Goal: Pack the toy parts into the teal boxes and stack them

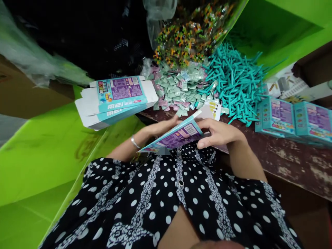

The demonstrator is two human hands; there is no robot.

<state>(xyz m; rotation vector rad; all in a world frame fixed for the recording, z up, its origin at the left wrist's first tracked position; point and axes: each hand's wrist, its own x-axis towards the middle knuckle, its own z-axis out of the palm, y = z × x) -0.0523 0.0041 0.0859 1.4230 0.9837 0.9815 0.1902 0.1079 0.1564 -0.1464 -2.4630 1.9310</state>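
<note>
A flat teal and purple printed carton is held tilted in front of my chest, its barcode panel facing up. My right hand is closed on its right end, thumb below and fingers at the edge by the open flap. My left hand, with a silver bracelet at the wrist, lies along the carton's far side; its fingertips are partly hidden behind the carton. Just beyond the hands, small green and pink sachets are heaped on the dark red table.
Flattened cartons are stacked at the left. Teal plastic sticks are piled right of the sachets. A clear bag of orange and green pieces lies behind. Filled boxes stand at the right, near green sheeting.
</note>
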